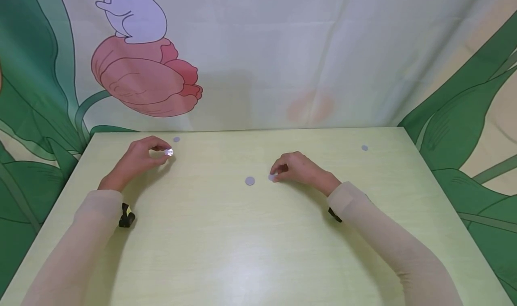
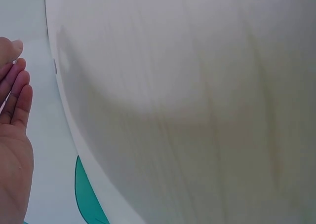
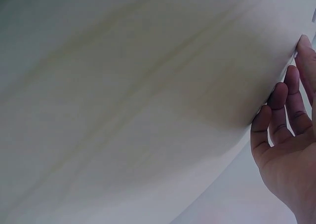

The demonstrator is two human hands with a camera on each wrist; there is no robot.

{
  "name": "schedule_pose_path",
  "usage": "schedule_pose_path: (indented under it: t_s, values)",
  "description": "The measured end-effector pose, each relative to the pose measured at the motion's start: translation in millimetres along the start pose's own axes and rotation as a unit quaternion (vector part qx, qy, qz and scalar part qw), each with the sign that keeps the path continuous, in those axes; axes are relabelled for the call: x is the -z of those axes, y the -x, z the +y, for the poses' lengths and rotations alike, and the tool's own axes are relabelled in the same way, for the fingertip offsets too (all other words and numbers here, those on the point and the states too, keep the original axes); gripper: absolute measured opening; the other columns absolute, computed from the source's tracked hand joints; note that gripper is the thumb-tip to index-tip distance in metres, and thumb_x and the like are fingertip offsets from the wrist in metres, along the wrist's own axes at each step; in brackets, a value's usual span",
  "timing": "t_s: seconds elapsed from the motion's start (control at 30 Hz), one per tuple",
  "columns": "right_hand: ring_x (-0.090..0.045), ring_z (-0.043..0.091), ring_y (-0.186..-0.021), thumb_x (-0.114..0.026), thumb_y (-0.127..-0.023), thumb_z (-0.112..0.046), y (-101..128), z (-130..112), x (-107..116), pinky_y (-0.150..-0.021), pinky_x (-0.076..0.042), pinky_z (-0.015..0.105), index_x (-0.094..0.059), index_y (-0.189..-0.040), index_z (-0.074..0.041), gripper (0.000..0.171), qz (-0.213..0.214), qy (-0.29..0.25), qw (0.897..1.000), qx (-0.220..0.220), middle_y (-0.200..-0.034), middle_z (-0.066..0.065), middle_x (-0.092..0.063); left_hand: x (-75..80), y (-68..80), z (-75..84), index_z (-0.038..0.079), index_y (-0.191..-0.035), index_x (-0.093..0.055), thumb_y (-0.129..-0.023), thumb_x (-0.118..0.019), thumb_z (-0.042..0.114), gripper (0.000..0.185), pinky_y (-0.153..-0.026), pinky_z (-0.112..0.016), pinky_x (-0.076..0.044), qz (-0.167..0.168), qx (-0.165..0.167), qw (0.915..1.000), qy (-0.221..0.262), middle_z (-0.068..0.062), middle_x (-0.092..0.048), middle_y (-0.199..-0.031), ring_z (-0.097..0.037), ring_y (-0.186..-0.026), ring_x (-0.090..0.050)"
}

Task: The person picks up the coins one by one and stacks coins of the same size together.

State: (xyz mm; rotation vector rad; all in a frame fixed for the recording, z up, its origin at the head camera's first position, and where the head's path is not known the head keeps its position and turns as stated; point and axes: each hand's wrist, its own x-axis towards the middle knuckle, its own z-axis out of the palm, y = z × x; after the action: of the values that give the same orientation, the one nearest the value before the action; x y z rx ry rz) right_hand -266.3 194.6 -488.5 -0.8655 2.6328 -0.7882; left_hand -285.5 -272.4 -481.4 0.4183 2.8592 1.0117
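At the far left of the table, my left hand (image 1: 143, 155) pinches a small silvery coin-like disc (image 1: 168, 152) between thumb and fingers, raised over its shadow. The disc glints in the light. My right hand (image 1: 296, 167) is low over the middle of the table, thumb and curled fingertips at the edge of another grey disc (image 1: 272, 177). Just left of it lies a third disc (image 1: 250, 181), flat on the table. In the left wrist view the left hand (image 2: 17, 145) shows only partly at the edge; the right wrist view has the right hand (image 3: 289, 130) with its fingertips right at the tabletop.
The pale wooden table (image 1: 194, 252) ends at a printed curtain (image 1: 258, 72) behind it. One small disc (image 1: 176, 139) lies near the back edge, beyond the left hand. Another disc (image 1: 365, 148) lies toward the back right.
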Motion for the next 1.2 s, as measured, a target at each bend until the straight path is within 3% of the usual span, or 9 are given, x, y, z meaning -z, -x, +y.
schedule_pose_path:
  t_s: [0.5,0.83,1.2]
  values:
    - [-0.059,0.014,-0.084,-0.082,-0.088,-0.020,-1,1,-1,-0.082,-0.052,0.028,-0.079,-0.102,-0.017,0.014,0.000,0.005,1.000,-0.001,-0.088,-0.004,-0.066,-1.9,-2.1,9.2,0.005,-0.122,-0.066,-0.094,-0.072,0.012,0.030,-0.104,-0.056,-0.045,-0.010,-0.004,0.9999,-0.010,-0.015,-0.062,-0.125,-0.035,-0.119,-0.054]
    - [-0.060,0.013,-0.086,-0.082,-0.088,-0.021,0,2,0,-0.083,-0.052,0.028,-0.079,-0.102,-0.018,0.014,0.001,-0.004,1.000,-0.005,-0.091,-0.005,-0.067,-2.7,-3.8,21.8,0.003,-0.119,-0.068,-0.094,-0.074,0.016,0.029,-0.102,-0.055,-0.046,-0.028,-0.042,0.9986,-0.017,-0.016,-0.065,-0.121,-0.034,-0.114,-0.057]
    - [-0.060,0.013,-0.085,-0.082,-0.088,-0.021,-2,6,-2,-0.082,-0.052,0.027,-0.079,-0.102,-0.018,0.014,-0.001,-0.008,1.000,-0.001,-0.092,-0.005,-0.067,-6.5,-6.4,28.8,0.004,-0.116,-0.070,-0.093,-0.075,0.015,0.026,-0.099,-0.051,-0.049,-0.041,-0.059,0.9971,-0.023,-0.013,-0.067,-0.116,-0.032,-0.111,-0.059]
